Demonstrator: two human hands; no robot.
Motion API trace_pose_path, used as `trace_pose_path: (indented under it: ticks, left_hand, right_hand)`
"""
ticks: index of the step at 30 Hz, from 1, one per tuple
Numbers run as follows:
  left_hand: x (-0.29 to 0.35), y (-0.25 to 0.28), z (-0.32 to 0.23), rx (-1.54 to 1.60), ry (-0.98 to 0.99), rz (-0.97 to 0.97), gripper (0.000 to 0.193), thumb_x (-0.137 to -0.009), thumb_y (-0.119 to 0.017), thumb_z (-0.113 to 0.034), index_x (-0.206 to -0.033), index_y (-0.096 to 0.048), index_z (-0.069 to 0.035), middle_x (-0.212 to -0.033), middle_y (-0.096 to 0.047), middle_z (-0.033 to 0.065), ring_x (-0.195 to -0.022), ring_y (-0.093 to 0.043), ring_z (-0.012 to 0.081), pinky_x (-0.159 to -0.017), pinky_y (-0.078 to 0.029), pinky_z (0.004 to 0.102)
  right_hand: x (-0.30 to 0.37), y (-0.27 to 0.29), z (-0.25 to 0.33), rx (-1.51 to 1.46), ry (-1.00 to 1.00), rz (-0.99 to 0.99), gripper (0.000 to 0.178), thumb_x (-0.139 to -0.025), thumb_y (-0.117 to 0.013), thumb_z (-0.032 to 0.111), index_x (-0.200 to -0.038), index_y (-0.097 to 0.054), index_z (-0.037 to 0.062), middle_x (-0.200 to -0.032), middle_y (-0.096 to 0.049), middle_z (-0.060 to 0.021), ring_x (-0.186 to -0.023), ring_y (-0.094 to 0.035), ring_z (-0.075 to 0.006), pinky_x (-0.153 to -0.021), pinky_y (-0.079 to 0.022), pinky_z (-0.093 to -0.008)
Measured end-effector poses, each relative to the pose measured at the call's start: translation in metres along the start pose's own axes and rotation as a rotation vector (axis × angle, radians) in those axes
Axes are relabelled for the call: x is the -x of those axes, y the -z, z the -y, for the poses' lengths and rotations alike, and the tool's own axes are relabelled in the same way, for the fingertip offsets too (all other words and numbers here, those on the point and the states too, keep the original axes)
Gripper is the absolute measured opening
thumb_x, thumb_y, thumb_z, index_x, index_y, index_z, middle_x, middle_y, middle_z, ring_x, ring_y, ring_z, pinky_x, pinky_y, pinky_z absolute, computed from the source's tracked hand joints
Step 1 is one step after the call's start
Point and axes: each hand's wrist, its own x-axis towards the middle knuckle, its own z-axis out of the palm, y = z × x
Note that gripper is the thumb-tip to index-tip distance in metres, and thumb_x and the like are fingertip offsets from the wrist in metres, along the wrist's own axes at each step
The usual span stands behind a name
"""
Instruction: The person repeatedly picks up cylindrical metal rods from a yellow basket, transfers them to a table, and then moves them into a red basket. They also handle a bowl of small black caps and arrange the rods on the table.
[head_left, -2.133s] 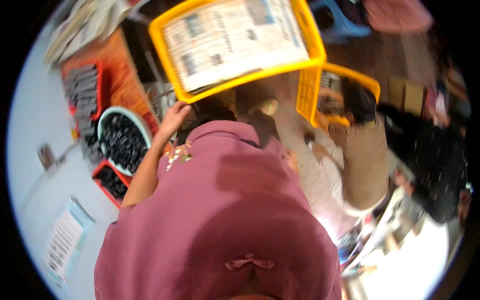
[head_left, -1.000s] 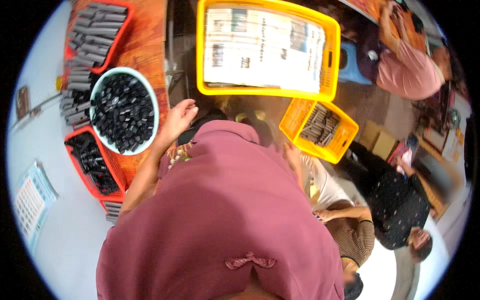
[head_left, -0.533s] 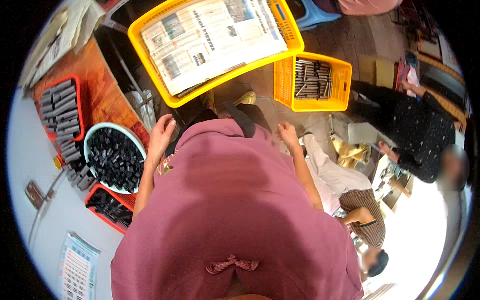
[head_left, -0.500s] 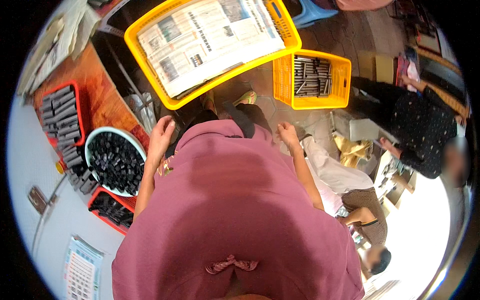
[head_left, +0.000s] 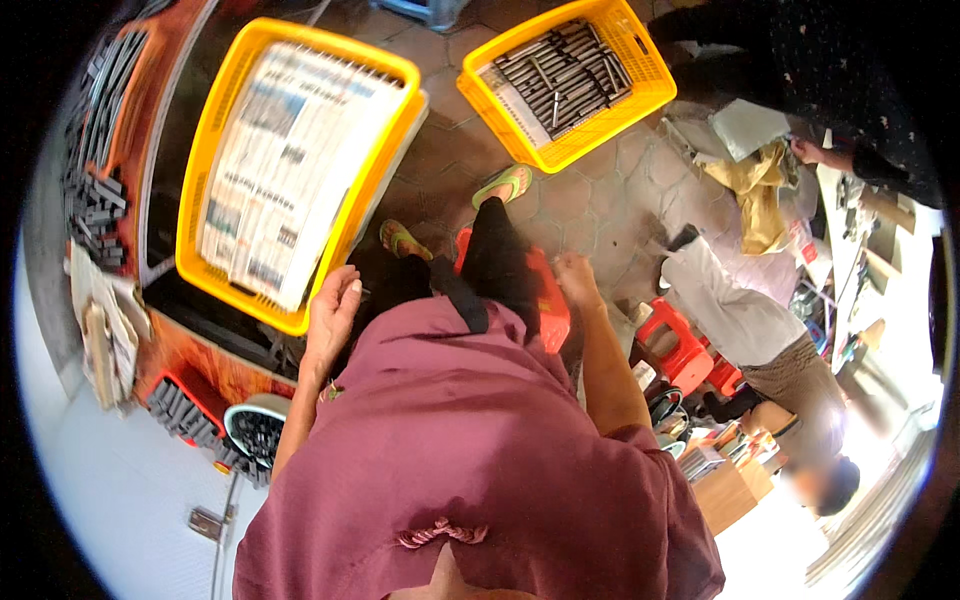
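My left hand (head_left: pixel 335 308) hangs beside the lower right corner of a large yellow crate (head_left: pixel 190 225), its fingers loosely extended and nothing visible in them. Printed newspaper (head_left: pixel 290 170) lies over the crate's contents and hides most of what is beneath. At my other side, my right hand (head_left: pixel 577 280) is held low near a red plastic stool (head_left: pixel 552 310); its fingers look curled and blurred, and I cannot make out anything in them. Farther off on the floor stands a smaller yellow crate (head_left: pixel 605 122) holding many dark metal rods (head_left: pixel 560 75).
On the left, red trays and a pale basin (head_left: pixel 262 402) of black pieces stand near a wooden surface (head_left: pixel 205 350). To the right are red stools (head_left: pixel 675 345), a seated person (head_left: pixel 800 390) and another person in dark clothes (head_left: pixel 830 90). A blue stool (head_left: pixel 430 10) is at the far edge.
My view has turned rightward, so both yellow crates appear farther left. Red stools have come into view. Both hands stay low at my sides.
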Motion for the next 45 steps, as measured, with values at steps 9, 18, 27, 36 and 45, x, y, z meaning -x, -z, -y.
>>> trace_pose_path:
  ticks: [9, 18, 27, 36, 45]
  left_hand:
    - [-0.202, -0.216, -0.17, -0.312, -0.373, 0.159, 0.028, -0.093, -0.06, -0.013, -0.116, -0.058, 0.003, -0.112, -0.063, 0.0202, -0.103, -0.062, 0.0342, -0.09, -0.049, 0.0373]
    - [-0.634, -0.418, -0.084, -0.787, -0.394, 0.246, 0.037, -0.095, -0.055, -0.024, -0.119, -0.056, 0.004, -0.109, -0.063, 0.0245, -0.101, -0.062, 0.0406, -0.086, -0.051, 0.0461]
    - [-0.891, -0.537, -0.027, -1.112, -0.469, 0.007, 0.029, -0.091, -0.058, -0.027, -0.098, -0.063, 0.001, -0.095, -0.064, 0.0268, -0.085, -0.064, 0.0414, -0.077, -0.05, 0.0503]
    - [-0.924, -0.548, -0.024, -0.783, -0.659, 0.089, 0.037, -0.089, -0.064, -0.029, -0.105, -0.061, 0.004, -0.097, -0.065, 0.0264, -0.094, -0.063, 0.0425, -0.081, -0.05, 0.0479]
    - [-0.915, -0.555, -0.033, -1.184, -0.455, 0.062, 0.019, -0.08, -0.06, -0.01, -0.093, -0.062, 0.004, -0.088, -0.064, 0.0243, -0.083, -0.064, 0.0414, -0.073, -0.051, 0.0498]
  right_hand:
    - [-0.2, 0.064, 0.02, -0.181, 0.046, -0.119, 0.029, -0.092, -0.055, 0.025, -0.104, -0.064, 0.001, -0.099, -0.066, -0.0261, -0.098, -0.062, -0.0432, -0.084, -0.049, -0.0473]
    - [-0.524, 0.03, 0.0, -0.406, -0.008, -0.35, 0.039, -0.089, -0.06, 0.028, -0.107, -0.061, -0.0062, -0.101, -0.063, -0.0304, -0.094, -0.061, -0.0459, -0.083, -0.05, -0.0464]
    - [-0.722, -0.019, -0.06, -0.361, -0.315, -0.692, 0.065, -0.082, -0.069, 0.034, -0.114, -0.038, -0.013, -0.11, -0.045, -0.0336, -0.107, -0.047, -0.0496, -0.093, -0.041, -0.055]
    - [-0.754, -0.042, -0.049, -0.424, -0.413, -0.639, 0.098, -0.075, -0.072, 0.057, -0.126, -0.031, -0.0162, -0.119, -0.041, -0.0335, -0.116, -0.042, -0.0467, -0.102, -0.035, -0.052]
    - [-0.759, -0.039, -0.049, -0.369, -0.417, -0.734, 0.099, -0.076, -0.077, 0.042, -0.136, -0.023, -0.0141, -0.123, -0.038, -0.0308, -0.115, -0.04, -0.0461, -0.101, -0.035, -0.0527]
